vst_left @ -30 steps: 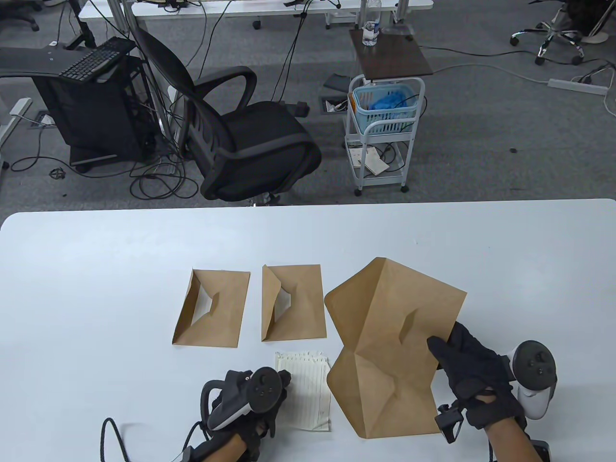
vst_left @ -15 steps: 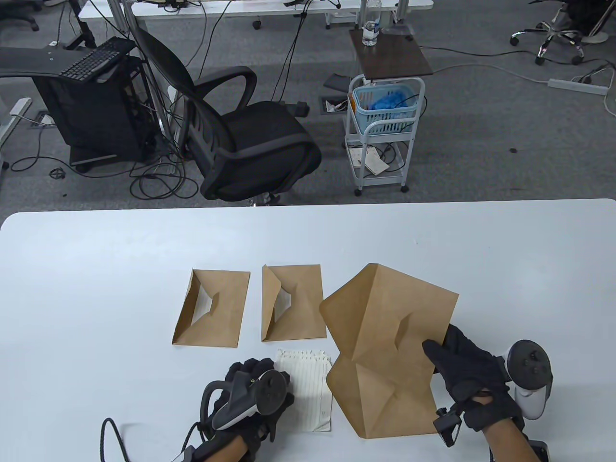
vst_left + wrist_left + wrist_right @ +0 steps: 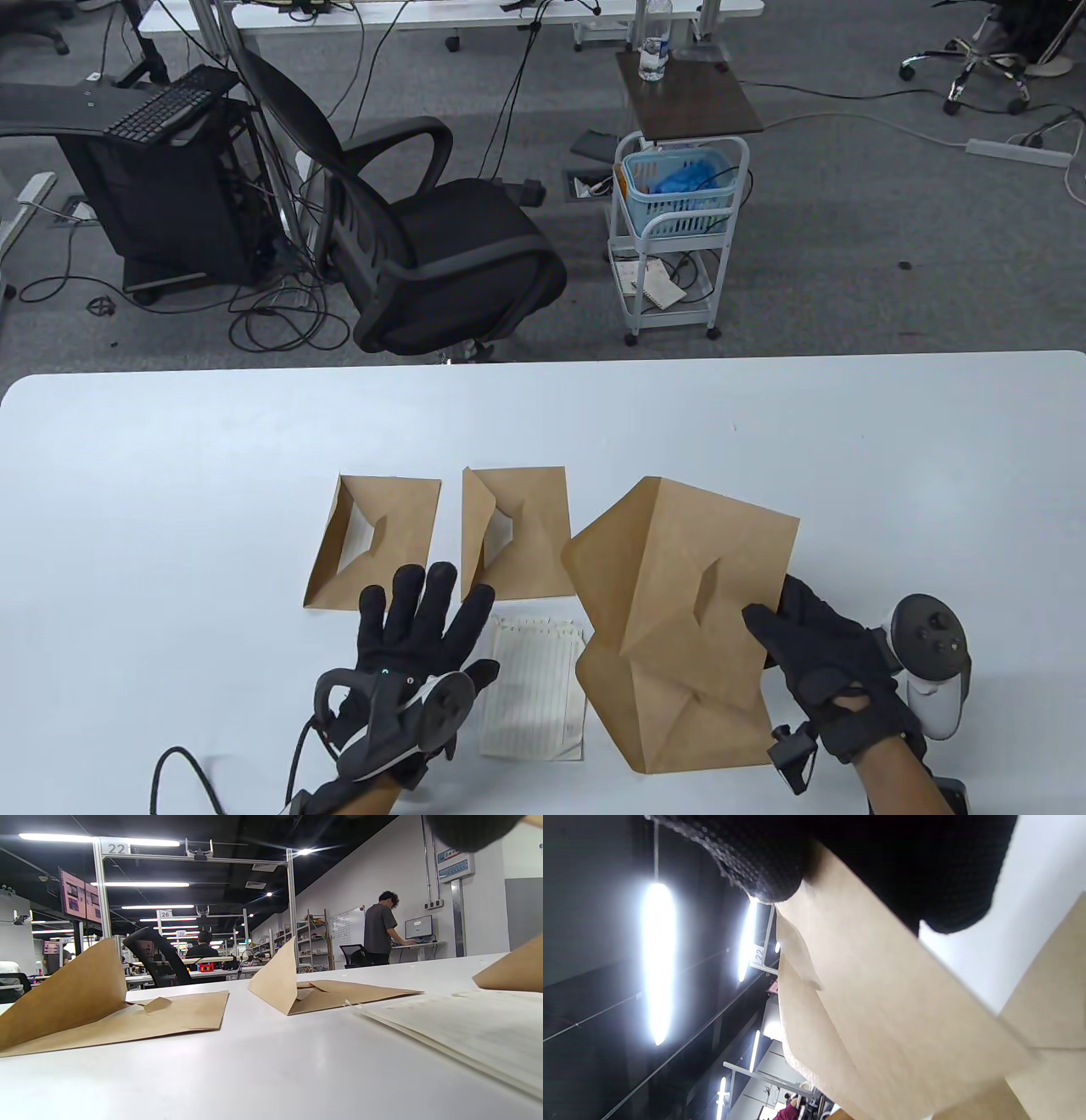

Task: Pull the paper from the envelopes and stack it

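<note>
Two envelopes (image 3: 373,543) flat on desk (image 3: 170,475); my right hand (image 3: 819,658) pinches a third (image 3: 679,611), left hand (image 3: 407,645) spread beside paper (image 3: 534,688).

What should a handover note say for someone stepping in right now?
Left hand: open, fingers spread, holding nothing, beside the lined paper.
Right hand: grips the big envelope's right edge, lifted off the table.
Two small envelopes lie flat, flaps open, paper showing inside.
Done: one sheet out.
Left: empty the remaining envelopes, stack the sheets.
</note>
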The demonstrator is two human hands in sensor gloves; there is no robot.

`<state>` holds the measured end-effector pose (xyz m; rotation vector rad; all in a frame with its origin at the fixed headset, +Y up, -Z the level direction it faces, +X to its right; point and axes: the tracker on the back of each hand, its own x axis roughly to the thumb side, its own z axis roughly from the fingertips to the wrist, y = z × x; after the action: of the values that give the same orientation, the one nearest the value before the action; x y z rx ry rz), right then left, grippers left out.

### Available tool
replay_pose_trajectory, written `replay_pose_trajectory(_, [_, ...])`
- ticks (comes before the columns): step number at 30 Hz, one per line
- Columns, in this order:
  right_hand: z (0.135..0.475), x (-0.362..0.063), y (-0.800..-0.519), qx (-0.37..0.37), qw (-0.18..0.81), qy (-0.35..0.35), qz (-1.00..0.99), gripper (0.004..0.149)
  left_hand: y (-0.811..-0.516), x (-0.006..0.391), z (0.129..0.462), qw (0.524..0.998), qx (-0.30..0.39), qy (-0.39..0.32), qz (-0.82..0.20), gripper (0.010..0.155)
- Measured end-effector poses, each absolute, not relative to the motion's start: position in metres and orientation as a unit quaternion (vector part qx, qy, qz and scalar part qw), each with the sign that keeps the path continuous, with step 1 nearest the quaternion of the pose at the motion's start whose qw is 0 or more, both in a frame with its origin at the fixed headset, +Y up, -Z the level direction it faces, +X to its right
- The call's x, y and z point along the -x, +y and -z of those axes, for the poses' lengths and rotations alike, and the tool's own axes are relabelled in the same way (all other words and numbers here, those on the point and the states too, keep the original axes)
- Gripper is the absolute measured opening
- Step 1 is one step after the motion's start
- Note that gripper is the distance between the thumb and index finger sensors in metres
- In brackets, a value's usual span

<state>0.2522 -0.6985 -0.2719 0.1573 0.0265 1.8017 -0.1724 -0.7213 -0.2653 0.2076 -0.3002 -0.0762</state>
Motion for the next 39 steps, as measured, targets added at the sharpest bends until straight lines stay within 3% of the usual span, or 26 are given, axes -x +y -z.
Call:
replay_pose_trajectory(10, [0.27,-0.245,-0.706,-0.034,0.598,0.073,-0.798,0.055,-0.732,0.178,0.272,0.988,-0.059,-0.143,0.028,0.083])
replay_pose_trajectory(17, [0.273,-0.228,-0.724,-0.031,0.55,0.131,-0.824,0.076,-0.734,0.177,0.272,0.987,-0.056,-0.146,0.024,0.081])
replay_pose_trajectory(22, [0.277,-0.22,-0.738,-0.023,0.504,0.16,-0.849,0.081,-0.734,0.177,0.272,0.988,-0.055,-0.145,0.025,0.081])
replay_pose_trajectory(30, [0.285,-0.226,-0.745,0.008,0.359,0.113,-0.926,0.088,-0.735,0.175,0.271,0.987,-0.051,-0.149,0.025,0.08])
replay_pose_trajectory(33, [0.288,-0.225,-0.747,0.006,0.301,0.09,-0.949,0.081,-0.736,0.174,0.271,0.987,-0.047,-0.15,0.027,0.079])
replay_pose_trajectory(36, [0.292,-0.224,-0.746,0.012,0.247,0.072,-0.966,0.056,-0.735,0.174,0.271,0.987,-0.047,-0.149,0.028,0.079])
replay_pose_trajectory(39, [0.294,-0.225,-0.75,0.017,0.213,0.066,-0.975,0.05,-0.735,0.174,0.271,0.987,-0.048,-0.149,0.027,0.078])
